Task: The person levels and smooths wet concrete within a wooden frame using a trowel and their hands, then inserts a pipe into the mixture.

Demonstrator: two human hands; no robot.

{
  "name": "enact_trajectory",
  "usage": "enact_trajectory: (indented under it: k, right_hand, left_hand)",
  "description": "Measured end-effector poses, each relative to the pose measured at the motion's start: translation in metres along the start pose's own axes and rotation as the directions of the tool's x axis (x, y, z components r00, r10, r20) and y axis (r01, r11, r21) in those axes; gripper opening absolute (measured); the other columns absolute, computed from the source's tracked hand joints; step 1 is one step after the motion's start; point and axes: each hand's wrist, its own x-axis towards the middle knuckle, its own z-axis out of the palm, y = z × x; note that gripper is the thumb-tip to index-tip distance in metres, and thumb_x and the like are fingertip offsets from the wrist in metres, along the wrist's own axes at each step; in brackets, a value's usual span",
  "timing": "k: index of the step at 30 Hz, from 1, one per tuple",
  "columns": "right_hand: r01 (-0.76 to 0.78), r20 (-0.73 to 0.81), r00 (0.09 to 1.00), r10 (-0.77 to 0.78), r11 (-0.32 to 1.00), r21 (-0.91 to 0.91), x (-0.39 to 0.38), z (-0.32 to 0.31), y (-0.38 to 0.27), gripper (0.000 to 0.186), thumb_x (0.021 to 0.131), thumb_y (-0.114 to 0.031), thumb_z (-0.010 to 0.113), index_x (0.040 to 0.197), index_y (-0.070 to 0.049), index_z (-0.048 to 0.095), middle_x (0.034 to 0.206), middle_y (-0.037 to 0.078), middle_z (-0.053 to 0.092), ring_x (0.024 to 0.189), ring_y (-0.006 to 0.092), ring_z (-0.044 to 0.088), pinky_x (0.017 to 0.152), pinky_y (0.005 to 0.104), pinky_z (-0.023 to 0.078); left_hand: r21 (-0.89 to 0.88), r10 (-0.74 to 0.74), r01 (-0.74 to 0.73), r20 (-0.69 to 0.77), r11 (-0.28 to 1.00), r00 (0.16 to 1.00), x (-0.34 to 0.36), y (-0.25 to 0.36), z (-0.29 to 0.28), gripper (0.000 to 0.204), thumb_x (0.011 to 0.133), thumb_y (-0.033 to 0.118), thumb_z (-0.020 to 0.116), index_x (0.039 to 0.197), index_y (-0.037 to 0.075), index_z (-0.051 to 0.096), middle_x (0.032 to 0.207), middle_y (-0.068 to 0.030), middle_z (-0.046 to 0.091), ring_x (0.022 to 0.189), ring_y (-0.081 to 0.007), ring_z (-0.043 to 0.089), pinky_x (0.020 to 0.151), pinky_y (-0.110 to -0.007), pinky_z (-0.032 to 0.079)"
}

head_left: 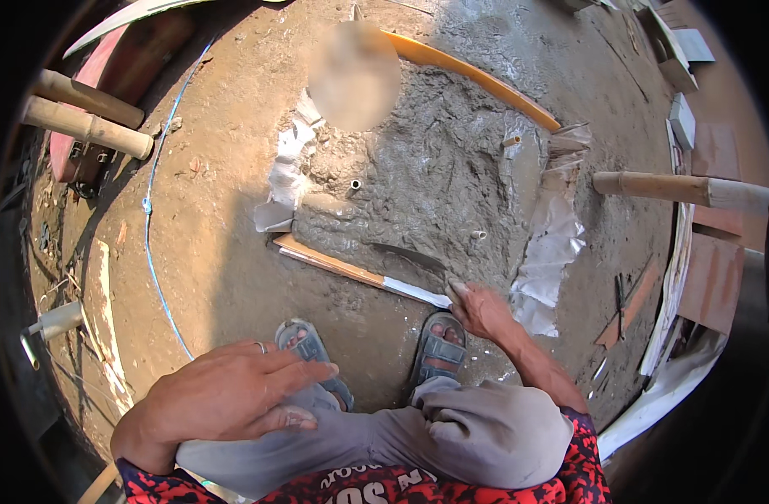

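Wet grey mortar (418,160) fills a patch of ground between a front board (334,262) and an orange-brown far board (477,77). My right hand (483,309) is closed at the near right corner, around the handle end of a trowel (410,256); its dark blade lies low over the mortar, and the handle is mostly hidden by my fingers. My left hand (233,386) rests over my left knee with its fingers stretched out, holding nothing. Short pipe ends (355,184) stick up from the mortar. Silvery sheeting (546,269) lines the patch's sides.
A blue string (149,206) runs along the ground on the left, near two bamboo poles (90,126). Another bamboo pole (653,185) juts in from the right. Reddish slabs (711,281) stand at the right edge. An oval blur covers part of the far left corner.
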Motion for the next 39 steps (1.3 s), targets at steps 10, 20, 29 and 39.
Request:
enact_trajectory:
  k: [10,20,29,39]
  right_hand:
    - [-0.106,-0.452,0.891,0.046,0.988,-0.109,0.105,-0.087,0.059,0.030,0.094,-0.024,0.053,0.118,-0.006,0.053,0.102,0.025,0.061,0.090,0.0445,0.062,0.075,0.0527,0.049]
    - [-0.118,-0.557,0.831,0.006,0.979,-0.165,0.220,-0.124,0.134,0.021,0.091,-0.020,0.055,0.101,-0.001,0.053,0.097,0.028,0.061,0.087,0.0461,0.062,0.075,0.0546,0.050]
    - [0.084,-0.438,0.878,-0.194,0.962,-0.258,0.159,-0.108,0.086,0.021,0.091,-0.017,0.054,0.108,-0.006,0.051,0.089,0.020,0.059,0.078,0.0423,0.062,0.066,0.0519,0.051]
    - [0.142,-0.179,0.962,-0.208,0.936,-0.323,0.180,-0.095,0.054,0.021,0.092,-0.018,0.052,0.109,-0.005,0.051,0.091,0.022,0.060,0.081,0.0414,0.063,0.069,0.0513,0.051]
  left_hand:
    - [-0.084,-0.121,0.123,0.031,0.989,0.992,-0.014,0.006,-0.001,0.057,0.092,0.044,0.058,0.134,0.008,0.048,0.115,-0.0194,0.062,0.102,-0.0382,0.061,0.089,-0.046,0.046]
    - [-0.267,-0.370,0.338,-0.077,0.902,0.926,-0.037,0.014,0.016,0.060,0.083,0.047,0.066,0.128,0.009,0.058,0.107,-0.0152,0.066,0.095,-0.0346,0.064,0.083,-0.040,0.051]
    - [-0.301,-0.448,0.408,-0.073,0.862,0.891,-0.057,0.021,0.028,0.060,0.082,0.046,0.067,0.127,0.007,0.059,0.105,-0.0170,0.066,0.095,-0.0340,0.065,0.082,-0.040,0.051]
    - [-0.287,-0.401,0.353,-0.126,0.890,0.908,-0.055,0.021,0.029,0.057,0.085,0.043,0.065,0.129,0.006,0.056,0.108,-0.0180,0.065,0.096,-0.0361,0.063,0.086,-0.041,0.049]
